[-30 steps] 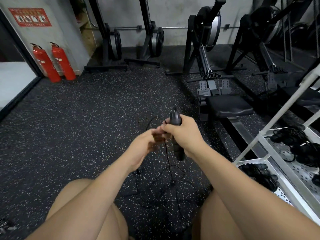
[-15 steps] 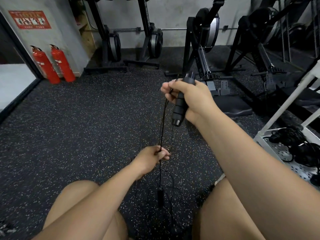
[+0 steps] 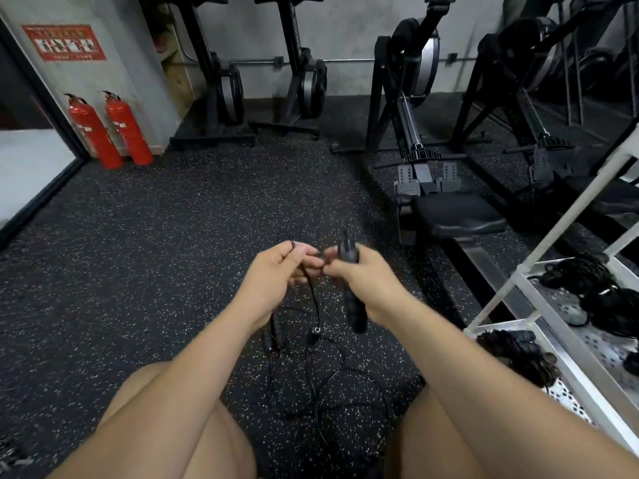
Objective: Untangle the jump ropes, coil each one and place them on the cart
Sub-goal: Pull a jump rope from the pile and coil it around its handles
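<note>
the person sits on the speckled rubber floor with the jump rope held up between the knees. the right hand has its fingers curled round a black handle, a ribbed, rigid-looking cylinder that hangs tilted below the fist. the left hand is just beside it, thumb and fingers pinching the thin black cord near where it leaves the handle.

that cord drops to a loose tangle on the floor, where two more dark handles lie. it looks light, limp and smooth, probably coated wire that springs into loops and slips through a slack pinch, so i'd take it by the stiff handles and feed the cord through the fingers a length at a time.

the white metal cart stands to the right with perforated shelves, already carrying coiled ropes in soft black bundles.
</note>
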The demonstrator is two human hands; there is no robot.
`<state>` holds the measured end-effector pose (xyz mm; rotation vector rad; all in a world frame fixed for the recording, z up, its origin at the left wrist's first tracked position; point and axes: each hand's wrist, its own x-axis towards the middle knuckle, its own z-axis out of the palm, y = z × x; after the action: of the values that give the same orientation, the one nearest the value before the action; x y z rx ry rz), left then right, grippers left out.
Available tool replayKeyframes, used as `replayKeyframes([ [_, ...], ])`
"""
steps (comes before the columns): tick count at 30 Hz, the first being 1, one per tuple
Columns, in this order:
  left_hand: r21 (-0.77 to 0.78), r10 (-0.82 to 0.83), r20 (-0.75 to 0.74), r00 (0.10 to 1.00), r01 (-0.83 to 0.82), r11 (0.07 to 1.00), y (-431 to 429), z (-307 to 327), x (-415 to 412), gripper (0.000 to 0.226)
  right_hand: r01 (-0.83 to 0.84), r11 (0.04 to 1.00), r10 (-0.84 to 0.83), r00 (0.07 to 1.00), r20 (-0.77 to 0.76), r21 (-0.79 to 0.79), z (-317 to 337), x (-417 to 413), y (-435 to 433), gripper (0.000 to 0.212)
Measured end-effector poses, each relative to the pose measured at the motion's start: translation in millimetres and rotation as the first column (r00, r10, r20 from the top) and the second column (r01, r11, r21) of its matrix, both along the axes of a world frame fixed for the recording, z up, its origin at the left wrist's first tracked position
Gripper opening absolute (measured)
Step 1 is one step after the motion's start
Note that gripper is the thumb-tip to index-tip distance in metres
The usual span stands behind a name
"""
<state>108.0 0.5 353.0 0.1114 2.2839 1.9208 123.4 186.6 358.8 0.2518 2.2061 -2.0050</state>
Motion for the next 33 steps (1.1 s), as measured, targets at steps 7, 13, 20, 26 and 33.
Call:
replayKeyframes([
  [7, 0.182, 0.02, 0.023, 1.0, -0.024, 0.983, 0, 10, -5, 0.03, -0.172, 0.949, 0.174, 0.985, 0.016, 0.265, -43, 23, -17, 0.022],
  [13, 0.327, 0.1, 0.08, 0.992, -0.121, 0.937, -12, 8, -18, 0.032, -0.184, 0.874, 0.215, 0.977, -0.017, 0.45, -45, 27, -18, 0.02],
  [20, 0.213, -0.076, 0.237, 0.969, 0.024, 0.977, -16, -14, -11, 0.052, -0.192, 0.98, 0.196, 0.975, -0.107, 0.053, -6, 19, -19, 0.016],
  [26, 0.132, -0.241, 0.255, 0.936, 0.213, 0.968, 2, -29, 11, 0.072, -0.07, 0.972, 0.052, 0.995, -0.086, -0.224, 35, 4, -16, 0.024],
  [33, 0.116, -0.353, 0.32, 0.879, 0.333, 0.936, 11, -32, 25, 0.087, 0.02, 0.937, -0.061, 0.993, -0.106, -0.349, 70, -17, -2, 0.03],
])
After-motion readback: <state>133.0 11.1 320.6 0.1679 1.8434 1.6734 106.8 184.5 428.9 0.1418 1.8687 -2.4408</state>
